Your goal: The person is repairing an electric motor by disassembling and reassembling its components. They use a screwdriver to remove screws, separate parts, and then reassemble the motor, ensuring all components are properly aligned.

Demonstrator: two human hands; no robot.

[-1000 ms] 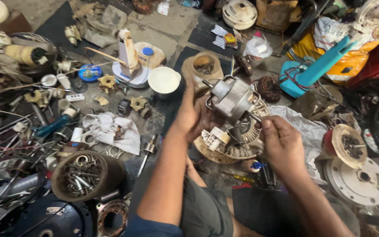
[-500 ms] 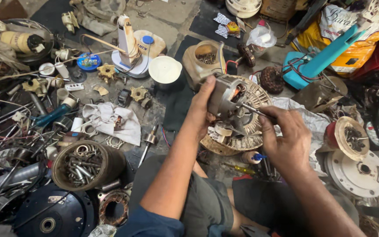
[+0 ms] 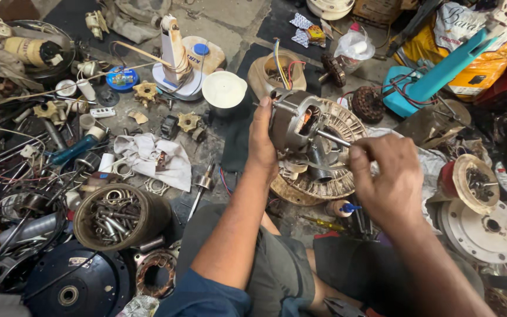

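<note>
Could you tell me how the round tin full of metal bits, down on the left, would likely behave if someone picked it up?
The round tin is packed with rings, bolts and other metal scrap, so it is probably heavy for its size. It lies tipped on its side with the mouth open, so the loose pieces could spill or shift. Its curved wall suggests it may roll if nudged.

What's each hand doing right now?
Left hand: closed on the fan motor, holding it up.
Right hand: fingers pinched on the motor's shaft.
</note>
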